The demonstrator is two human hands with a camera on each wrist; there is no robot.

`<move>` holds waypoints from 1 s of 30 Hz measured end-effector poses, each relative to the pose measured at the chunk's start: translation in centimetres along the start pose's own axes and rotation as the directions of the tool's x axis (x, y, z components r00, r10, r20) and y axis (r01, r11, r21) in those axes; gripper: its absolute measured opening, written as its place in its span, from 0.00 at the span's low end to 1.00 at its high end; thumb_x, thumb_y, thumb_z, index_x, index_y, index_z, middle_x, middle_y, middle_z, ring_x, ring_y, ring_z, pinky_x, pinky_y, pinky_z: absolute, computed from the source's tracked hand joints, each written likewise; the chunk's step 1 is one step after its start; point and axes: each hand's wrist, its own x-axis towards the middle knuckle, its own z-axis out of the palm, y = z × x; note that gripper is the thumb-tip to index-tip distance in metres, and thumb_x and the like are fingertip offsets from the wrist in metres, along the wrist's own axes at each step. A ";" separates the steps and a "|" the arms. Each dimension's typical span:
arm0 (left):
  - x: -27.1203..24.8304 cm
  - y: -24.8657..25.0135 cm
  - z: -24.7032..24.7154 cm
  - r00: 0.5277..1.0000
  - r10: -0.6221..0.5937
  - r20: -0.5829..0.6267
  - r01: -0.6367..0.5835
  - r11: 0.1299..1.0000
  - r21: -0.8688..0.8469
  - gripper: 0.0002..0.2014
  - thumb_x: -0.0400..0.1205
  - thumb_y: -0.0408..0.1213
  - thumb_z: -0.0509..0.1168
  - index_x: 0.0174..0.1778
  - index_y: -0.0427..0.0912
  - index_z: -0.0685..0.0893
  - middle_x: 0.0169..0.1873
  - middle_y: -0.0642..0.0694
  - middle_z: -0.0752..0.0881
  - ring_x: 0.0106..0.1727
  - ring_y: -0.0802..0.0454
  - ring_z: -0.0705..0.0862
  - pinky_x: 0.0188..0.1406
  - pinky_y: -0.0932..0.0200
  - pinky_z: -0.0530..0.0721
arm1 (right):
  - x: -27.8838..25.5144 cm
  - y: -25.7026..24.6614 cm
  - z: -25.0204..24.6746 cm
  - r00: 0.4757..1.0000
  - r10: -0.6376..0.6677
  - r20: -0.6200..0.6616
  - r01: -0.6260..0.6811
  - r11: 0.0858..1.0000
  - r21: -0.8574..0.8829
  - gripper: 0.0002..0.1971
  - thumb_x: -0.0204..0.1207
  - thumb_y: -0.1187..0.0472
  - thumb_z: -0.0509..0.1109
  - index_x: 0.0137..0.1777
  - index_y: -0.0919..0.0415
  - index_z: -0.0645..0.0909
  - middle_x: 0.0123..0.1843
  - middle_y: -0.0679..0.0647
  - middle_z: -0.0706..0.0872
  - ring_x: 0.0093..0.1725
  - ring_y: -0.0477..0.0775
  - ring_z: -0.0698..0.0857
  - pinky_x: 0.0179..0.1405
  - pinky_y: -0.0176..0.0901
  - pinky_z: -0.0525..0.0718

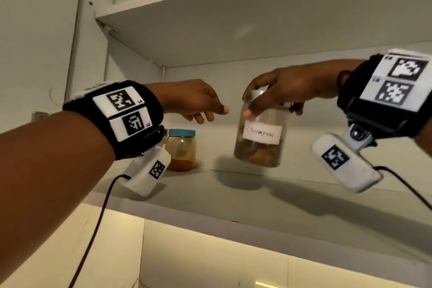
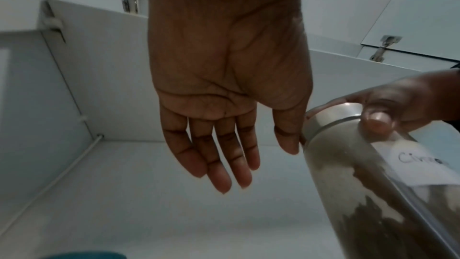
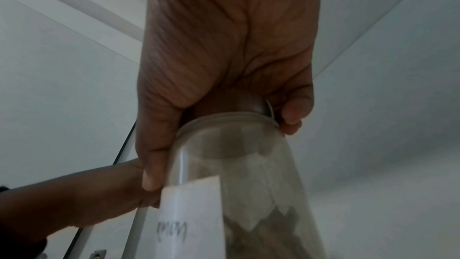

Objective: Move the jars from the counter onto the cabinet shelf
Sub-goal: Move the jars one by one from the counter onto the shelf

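A clear jar (image 1: 259, 133) with a metal lid, a white handwritten label and brown pieces inside hangs just above the cabinet shelf (image 1: 233, 199). My right hand (image 1: 273, 96) grips it from above around the lid; the right wrist view shows my fingers (image 3: 154, 155) curled round the rim of the jar (image 3: 236, 174). My left hand (image 1: 201, 105) hovers beside it, fingers straight and empty (image 2: 224, 155), its thumb close to the jar's neck (image 2: 348, 164). A second jar with a blue lid (image 1: 181, 149) and orange powder stands on the shelf at the back left.
An upper shelf board (image 1: 233, 21) lies overhead, limiting height. The cabinet's left wall (image 1: 88, 58) is close to the blue-lidded jar. Bare shelf surface lies to the right and in front of the held jar. Cables hang from both wrist cameras.
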 end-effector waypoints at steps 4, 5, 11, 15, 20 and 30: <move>1.5 0.1 2.1 0.973 -0.031 0.231 0.066 0.987 -0.145 0.26 0.75 0.40 0.72 0.69 0.51 0.74 0.53 0.49 0.87 0.55 0.49 0.85 0.54 0.52 0.83 | 0.8 1.2 2.4 0.996 0.029 0.088 -0.034 0.998 0.048 0.26 0.60 0.38 0.77 0.57 0.45 0.81 0.48 0.51 0.87 0.42 0.52 0.85 0.29 0.40 0.82; 1.7 0.2 2.3 0.958 -0.021 0.285 0.077 0.979 -0.187 0.33 0.72 0.39 0.75 0.72 0.54 0.70 0.54 0.49 0.87 0.57 0.49 0.85 0.53 0.51 0.84 | 0.8 1.4 2.8 0.993 0.041 0.111 -0.047 0.998 0.052 0.28 0.59 0.38 0.77 0.59 0.46 0.80 0.48 0.52 0.87 0.42 0.52 0.85 0.30 0.40 0.82; 3.2 1.6 3.3 0.919 0.077 0.386 0.061 0.941 -0.334 0.44 0.57 0.33 0.78 0.67 0.62 0.69 0.50 0.50 0.90 0.51 0.51 0.89 0.54 0.49 0.86 | 0.9 2.3 4.4 0.979 0.067 0.191 -0.095 0.985 0.142 0.51 0.46 0.42 0.81 0.74 0.48 0.67 0.55 0.53 0.85 0.48 0.54 0.89 0.38 0.43 0.88; 2.9 2.8 3.8 0.908 0.086 0.409 0.023 0.967 -0.254 0.44 0.60 0.45 0.79 0.71 0.67 0.65 0.59 0.47 0.85 0.58 0.47 0.86 0.56 0.48 0.86 | 0.1 3.5 4.0 0.956 0.056 0.287 -0.148 0.938 0.313 0.61 0.47 0.55 0.83 0.82 0.46 0.56 0.60 0.50 0.82 0.55 0.56 0.88 0.53 0.48 0.89; 3.1 3.5 4.1 0.914 0.001 0.405 0.024 0.998 -0.057 0.32 0.66 0.52 0.77 0.66 0.62 0.74 0.56 0.50 0.84 0.59 0.48 0.83 0.60 0.49 0.83 | -0.5 4.2 3.1 0.930 0.129 0.343 -0.208 0.957 0.204 0.50 0.51 0.59 0.83 0.77 0.50 0.67 0.56 0.57 0.85 0.53 0.60 0.86 0.54 0.51 0.87; 7.4 -1.6 3.6 0.952 -0.177 0.250 0.074 0.925 0.373 0.28 0.75 0.53 0.71 0.71 0.51 0.78 0.69 0.50 0.81 0.67 0.49 0.78 0.64 0.54 0.74 | 0.2 4.9 4.1 0.945 0.188 0.267 -0.201 0.979 0.024 0.41 0.65 0.53 0.82 0.76 0.47 0.67 0.56 0.53 0.85 0.55 0.56 0.86 0.58 0.53 0.87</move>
